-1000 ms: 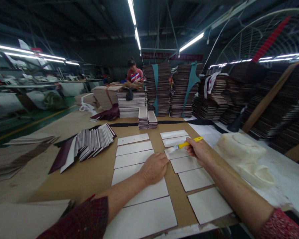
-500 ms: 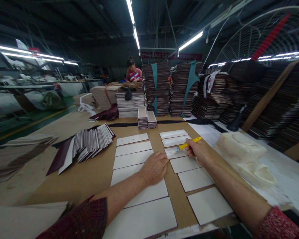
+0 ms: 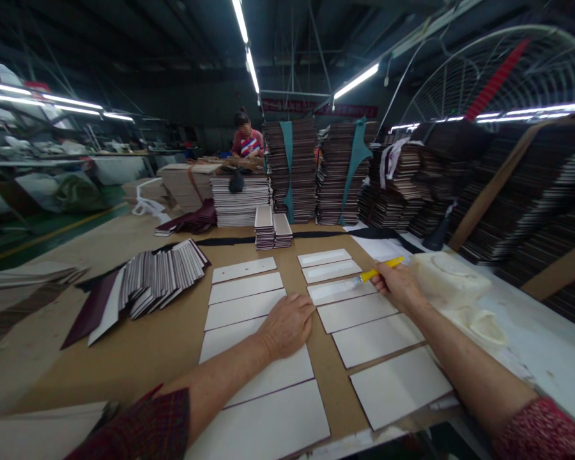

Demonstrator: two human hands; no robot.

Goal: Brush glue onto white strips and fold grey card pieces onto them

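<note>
My right hand is closed around the yellow handle of a paintbrush. Its pale bristles lie on a narrow white board, third from the back in the right column, where a wet white streak shows. My left hand rests over the left column of boards, fingers curled together. Its fingertips are at the left edge of the board under the brush, and what they grip is hidden. Two boards behind, one of them a coated board, carry a glossy white patch. Nearer to me lies a larger plain board.
A fanned pile of dark-edged boards lies to the left. Two small stacks stand behind the columns. Tall strapped stacks line the back. A whitish plastic container stands near my right forearm. Another person works farther back.
The paintbrush has moved right along the third board, leaving a longer wet streak. My left hand stays at that board's edge. The whole view has shifted slightly.
</note>
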